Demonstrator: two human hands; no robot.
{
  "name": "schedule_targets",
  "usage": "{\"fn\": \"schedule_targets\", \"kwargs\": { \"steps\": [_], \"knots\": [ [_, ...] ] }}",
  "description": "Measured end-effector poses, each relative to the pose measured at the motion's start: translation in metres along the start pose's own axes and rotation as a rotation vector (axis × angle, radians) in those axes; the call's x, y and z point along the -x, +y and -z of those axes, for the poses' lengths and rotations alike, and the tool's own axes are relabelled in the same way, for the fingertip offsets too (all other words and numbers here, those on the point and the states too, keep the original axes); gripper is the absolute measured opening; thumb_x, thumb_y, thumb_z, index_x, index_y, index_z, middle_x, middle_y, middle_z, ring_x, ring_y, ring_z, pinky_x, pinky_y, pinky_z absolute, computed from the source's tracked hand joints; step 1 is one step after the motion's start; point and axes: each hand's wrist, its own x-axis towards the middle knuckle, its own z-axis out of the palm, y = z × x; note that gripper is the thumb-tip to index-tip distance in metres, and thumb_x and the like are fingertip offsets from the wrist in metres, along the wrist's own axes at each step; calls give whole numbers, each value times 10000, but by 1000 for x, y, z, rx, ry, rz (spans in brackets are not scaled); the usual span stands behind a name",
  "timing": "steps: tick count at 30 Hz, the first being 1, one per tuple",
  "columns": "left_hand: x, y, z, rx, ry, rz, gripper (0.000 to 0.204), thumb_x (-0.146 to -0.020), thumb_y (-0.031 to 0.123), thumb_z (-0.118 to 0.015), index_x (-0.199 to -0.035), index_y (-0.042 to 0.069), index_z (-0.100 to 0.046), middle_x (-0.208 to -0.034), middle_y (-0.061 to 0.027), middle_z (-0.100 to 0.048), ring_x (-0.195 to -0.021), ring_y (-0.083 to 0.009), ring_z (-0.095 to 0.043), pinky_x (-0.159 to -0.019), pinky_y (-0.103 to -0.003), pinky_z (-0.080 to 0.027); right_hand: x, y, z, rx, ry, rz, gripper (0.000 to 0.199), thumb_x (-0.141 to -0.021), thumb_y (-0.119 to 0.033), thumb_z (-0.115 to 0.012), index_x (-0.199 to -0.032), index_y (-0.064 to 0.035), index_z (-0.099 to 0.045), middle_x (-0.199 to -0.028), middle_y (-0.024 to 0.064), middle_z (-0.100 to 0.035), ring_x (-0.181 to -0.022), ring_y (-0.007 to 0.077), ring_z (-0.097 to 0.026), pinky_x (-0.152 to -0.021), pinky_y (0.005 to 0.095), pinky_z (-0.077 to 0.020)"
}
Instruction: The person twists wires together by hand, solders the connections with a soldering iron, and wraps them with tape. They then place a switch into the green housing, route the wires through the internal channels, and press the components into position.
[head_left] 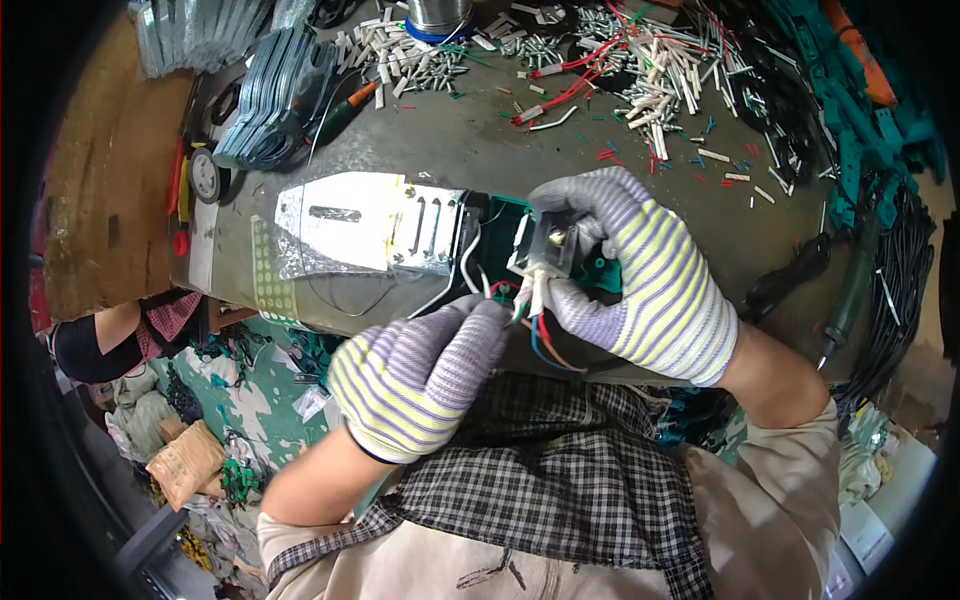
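Both my hands wear striped white, yellow and lavender gloves. My right hand (pixel 640 275) grips a small dark, box-shaped part (pixel 551 246) with a shiny face, between thumb and fingers. White sleeved leads (pixel 537 290) come out of its lower side, and blue, red and brown wires (pixel 541 340) hang below. Close on its left, my left hand (pixel 425 375) pinches thin wires at its fingertips; exactly which ones is hidden. Left of the part lies a silver metal housing (pixel 425 228) with slots and a pointed white plate (pixel 350 215). A teal plastic body (pixel 508 215) shows behind the part.
Silver metal brackets (pixel 275 95) are stacked at the far left, beside an orange-and-black-handled screwdriver (pixel 350 105). Scattered white sleeves (pixel 665 75) and a solder spool (pixel 438 15) lie at the back. A green-handled soldering iron (pixel 848 300) and black cables (pixel 900 250) are at the right edge.
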Motion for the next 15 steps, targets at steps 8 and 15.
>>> {"fn": "schedule_targets", "kwargs": {
  "steps": [8, 15],
  "knots": [
    [-6, 19, -36, 136, 111, 279, 366, -732, 130, -772, -1079, 73, -672, -1004, -114, -678, -710, -251, -671, -607, -333, -544, -4, 2, 1, -211, -71, -174, 458, -779, -75, -710, -1200, -46, -532, -924, 12, -599, -769, 61, -551, -709, 236, -473],
    [14, 17, -23, 211, -82, 238, 444, -674, 140, -778, -1092, 26, -680, -1141, -143, -624, -820, -252, -648, -720, -346, -551, -5, -6, -5, 47, -60, -62, 498, -703, -96, -743, -1174, -60, -585, -994, 93, -555, -871, 225, -579, -768, 327, -487]
  ]
}}
